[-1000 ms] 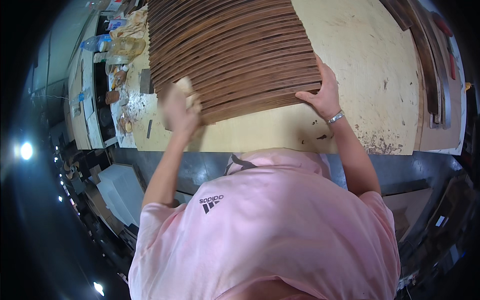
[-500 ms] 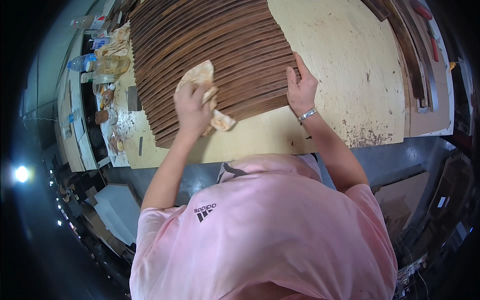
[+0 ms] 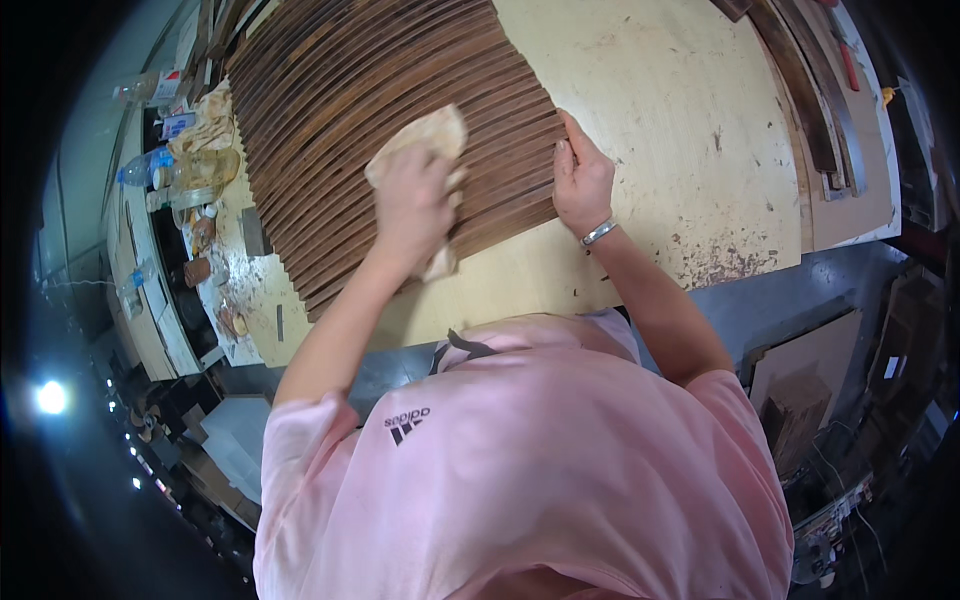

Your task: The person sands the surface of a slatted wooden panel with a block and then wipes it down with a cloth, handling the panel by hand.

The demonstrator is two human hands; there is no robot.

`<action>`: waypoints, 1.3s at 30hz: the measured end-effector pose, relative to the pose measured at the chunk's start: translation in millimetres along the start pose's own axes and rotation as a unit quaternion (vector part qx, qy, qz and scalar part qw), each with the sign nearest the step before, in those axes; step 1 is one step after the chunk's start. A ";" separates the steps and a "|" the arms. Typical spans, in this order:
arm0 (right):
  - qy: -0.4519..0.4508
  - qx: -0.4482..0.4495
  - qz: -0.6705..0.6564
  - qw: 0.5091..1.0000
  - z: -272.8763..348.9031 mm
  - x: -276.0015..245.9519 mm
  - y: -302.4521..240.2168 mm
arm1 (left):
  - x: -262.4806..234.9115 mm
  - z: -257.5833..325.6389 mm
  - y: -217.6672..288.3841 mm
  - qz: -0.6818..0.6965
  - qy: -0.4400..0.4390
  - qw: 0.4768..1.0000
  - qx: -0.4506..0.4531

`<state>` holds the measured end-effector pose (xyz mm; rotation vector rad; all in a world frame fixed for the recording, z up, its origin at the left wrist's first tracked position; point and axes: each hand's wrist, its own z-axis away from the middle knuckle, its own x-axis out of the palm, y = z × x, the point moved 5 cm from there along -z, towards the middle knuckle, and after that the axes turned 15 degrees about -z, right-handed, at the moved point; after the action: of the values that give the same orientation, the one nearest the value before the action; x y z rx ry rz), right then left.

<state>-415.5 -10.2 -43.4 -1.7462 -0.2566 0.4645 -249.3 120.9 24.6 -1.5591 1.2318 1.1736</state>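
Long dark-brown wooden slats (image 3: 330,130) lie side by side in a ribbed sheet on the pale worktable (image 3: 690,140). My left hand (image 3: 412,200) is closed over a crumpled cream cloth (image 3: 435,128) and presses it on the slats near their front right part. One end of the cloth hangs past the nearest slat. At the right ends of the slats is my right hand (image 3: 585,185), its thumb by the top face and a finger along the ends, holding the edge. Its other fingers are partly hidden.
Along the left side stand a jar of yellowish liquid (image 3: 205,168), a blue-tinted plastic bottle (image 3: 145,166) and another stained cloth (image 3: 208,120). A small grey block (image 3: 255,232) sits beside the slats. Dark wooden strips (image 3: 795,85) and a red-handled tool (image 3: 849,66) lie far right.
My left hand has slid the cloth rightward over the slats. My right hand stays at their right ends. The whole view has shifted slightly.
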 end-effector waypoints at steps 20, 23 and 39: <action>-0.017 -0.005 0.016 1.000 0.1 0.3 2.1 | -3.4 -51.1 46.7 0.085 0.068 0.993 0.056; -0.004 -0.019 0.011 1.000 -1.3 -4.4 5.5 | -8.8 7.0 -5.9 0.005 -0.018 1.000 -0.014; -0.022 -0.025 -0.006 0.999 2.3 4.2 5.5 | -29.5 195.2 -114.0 -0.162 -0.022 0.951 -0.261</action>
<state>-413.2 -7.7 -49.8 -1.7844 -0.3123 0.4928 -175.3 336.1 11.7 -2.0132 0.6181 1.3687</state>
